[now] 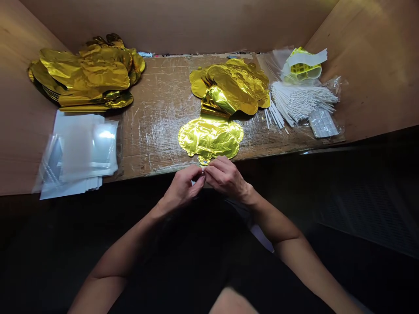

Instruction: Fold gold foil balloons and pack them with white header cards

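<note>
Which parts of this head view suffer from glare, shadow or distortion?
In the head view, glare shines off the foil balloon and the clear bags; deep shadow fills the area below the table; the wide lens seems to stretch the scene toward the frame edges.

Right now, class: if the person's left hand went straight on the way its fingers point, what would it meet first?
Probably the right hand, whose fingers face the left hand at the lower edge of the gold foil balloon, though the depth between them is hard to judge.
</note>
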`<state>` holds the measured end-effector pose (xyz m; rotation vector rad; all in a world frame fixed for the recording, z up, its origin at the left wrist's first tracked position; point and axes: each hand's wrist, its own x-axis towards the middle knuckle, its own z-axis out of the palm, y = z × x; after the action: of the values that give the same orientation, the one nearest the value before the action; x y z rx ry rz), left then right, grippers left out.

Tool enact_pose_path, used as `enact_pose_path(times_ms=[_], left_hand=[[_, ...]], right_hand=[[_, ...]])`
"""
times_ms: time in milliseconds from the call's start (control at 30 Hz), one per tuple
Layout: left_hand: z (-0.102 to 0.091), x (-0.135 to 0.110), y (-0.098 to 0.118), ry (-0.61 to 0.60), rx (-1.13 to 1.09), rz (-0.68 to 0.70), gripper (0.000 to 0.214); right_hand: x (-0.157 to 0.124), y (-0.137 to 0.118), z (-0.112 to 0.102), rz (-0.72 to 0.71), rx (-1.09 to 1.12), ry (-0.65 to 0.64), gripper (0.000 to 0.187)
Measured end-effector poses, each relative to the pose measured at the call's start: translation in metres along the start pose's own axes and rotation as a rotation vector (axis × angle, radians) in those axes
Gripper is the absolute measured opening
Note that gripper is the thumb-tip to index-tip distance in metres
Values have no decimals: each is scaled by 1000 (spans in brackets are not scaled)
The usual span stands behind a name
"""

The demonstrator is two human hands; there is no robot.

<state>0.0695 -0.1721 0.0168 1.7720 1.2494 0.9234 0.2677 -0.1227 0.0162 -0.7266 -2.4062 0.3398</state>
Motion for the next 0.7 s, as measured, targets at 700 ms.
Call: enact_pose_path(times_ms=[700], left_hand=[[-29,-12,-28,-38,-50,68,21]], right_hand=[[36,-12,5,-141,-123,-247,24]])
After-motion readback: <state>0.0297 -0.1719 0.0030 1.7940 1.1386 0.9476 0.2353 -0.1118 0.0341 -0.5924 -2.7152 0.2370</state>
